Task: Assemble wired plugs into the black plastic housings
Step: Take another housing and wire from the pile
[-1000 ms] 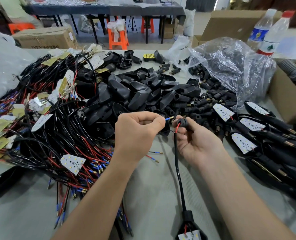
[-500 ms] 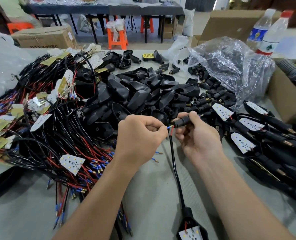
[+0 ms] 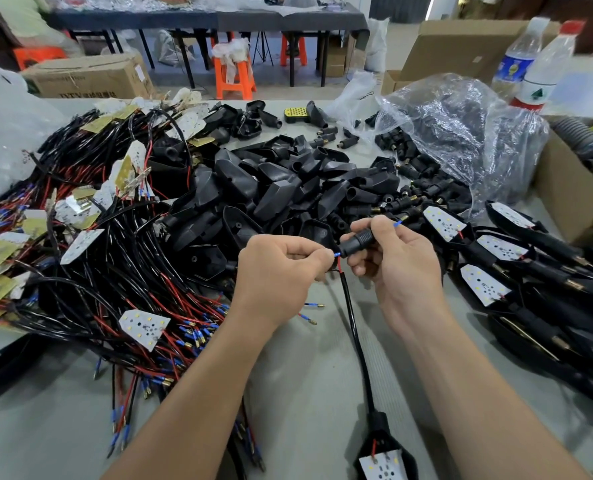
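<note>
With left hand [image 3: 281, 268] pinching red-and-blue wire ends [image 3: 337, 258], right hand [image 3: 400, 261] gripping ribbed black plastic sleeve [image 3: 359, 241], feed straight; avoid kinking.

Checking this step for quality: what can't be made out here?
All in the head view:
The cable and its path inside the black plug: hidden by the shell and the right hand.
What the left hand pinches: covered by its curled fingers.
LED board: cut off by the bottom edge.
Bottle labels: blurred.

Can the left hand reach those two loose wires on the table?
Likely yes, once it lets go: the left hand is pinching wire ends, but the loose wires lie uncovered on the table beside its wrist.
</note>
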Motion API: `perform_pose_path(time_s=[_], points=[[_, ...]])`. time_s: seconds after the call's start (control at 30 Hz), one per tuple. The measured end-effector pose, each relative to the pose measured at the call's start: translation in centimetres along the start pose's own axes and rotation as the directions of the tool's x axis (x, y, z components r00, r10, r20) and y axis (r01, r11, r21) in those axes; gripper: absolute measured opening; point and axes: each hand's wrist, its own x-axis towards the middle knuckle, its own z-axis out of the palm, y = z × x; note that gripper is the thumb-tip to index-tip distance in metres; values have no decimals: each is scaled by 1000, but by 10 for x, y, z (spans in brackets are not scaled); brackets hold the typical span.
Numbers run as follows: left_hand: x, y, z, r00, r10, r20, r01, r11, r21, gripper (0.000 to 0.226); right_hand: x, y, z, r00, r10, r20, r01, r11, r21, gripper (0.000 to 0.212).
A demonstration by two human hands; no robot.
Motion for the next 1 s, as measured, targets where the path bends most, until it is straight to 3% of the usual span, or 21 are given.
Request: perform_pose_path(time_s=[0.1, 0.37, 0.53, 0.67, 0.8, 0.9, 1.0], points=[[4, -2, -2, 999, -37, 35, 36, 999, 9, 6, 0, -1, -2, 999, -15, -31, 15, 1000, 0, 35], [-2, -3, 4, 996, 26, -81, -23, 999, 36, 9, -7, 4, 5, 1000, 19, 9, -19, 1000, 13, 32], [6, -2, 0, 998, -11, -63, 3, 991, -135, 8, -1, -4, -3, 999, 36, -9, -36, 999, 27, 31], [9, -7, -4, 1000, -18, 25, 20, 996, -89, 6, -3, -1, 0, 999, 48, -21, -47, 998, 37, 29], [5, -9, -1, 999, 44, 19, -45, 999, 28, 7, -7, 2, 6, 994, 107, 25, -109, 991, 77, 28], [8, -10, -2, 1000, 9, -15, -11, 995, -98, 6, -4, -2, 2, 990, 141, 13, -142, 981, 134, 27], [7, -10, 0, 998, 1, 60, 10, 986, -169, 14, -6, 0, 4, 989, 145, 6, -144, 982, 126, 29]])
